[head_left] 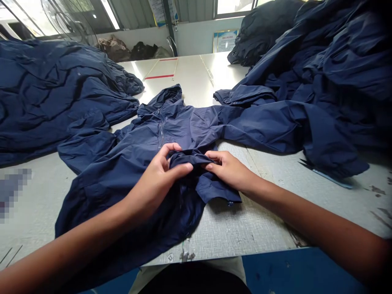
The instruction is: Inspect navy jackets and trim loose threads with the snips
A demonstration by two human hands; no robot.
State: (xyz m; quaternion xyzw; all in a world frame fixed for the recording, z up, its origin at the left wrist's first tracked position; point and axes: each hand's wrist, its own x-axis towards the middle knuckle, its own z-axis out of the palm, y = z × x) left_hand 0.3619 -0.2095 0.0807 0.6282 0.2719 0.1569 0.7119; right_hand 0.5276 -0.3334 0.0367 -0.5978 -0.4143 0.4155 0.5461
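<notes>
A navy blue hooded jacket (122, 163) lies spread over the table, its collar and hood toward the far side and a zipper (161, 130) running down from the neck. One sleeve (263, 126) stretches out to the right. My left hand (167, 165) pinches a gathered fold of the jacket between thumb and fingers. Just right of it, my right hand (225, 167) grips the other end of the same fold, thumb and forefinger pressed together. The fabric between them is lifted and bunched. What lies inside the fold is hidden.
Heaps of navy garments rise at the left (55, 94) and right (337, 69). Dark-bladed scissors or snips (332, 178) lie partly under the right sleeve. Red tape strips (159, 76) mark the far tabletop (190, 69). The table's near edge is just before my body.
</notes>
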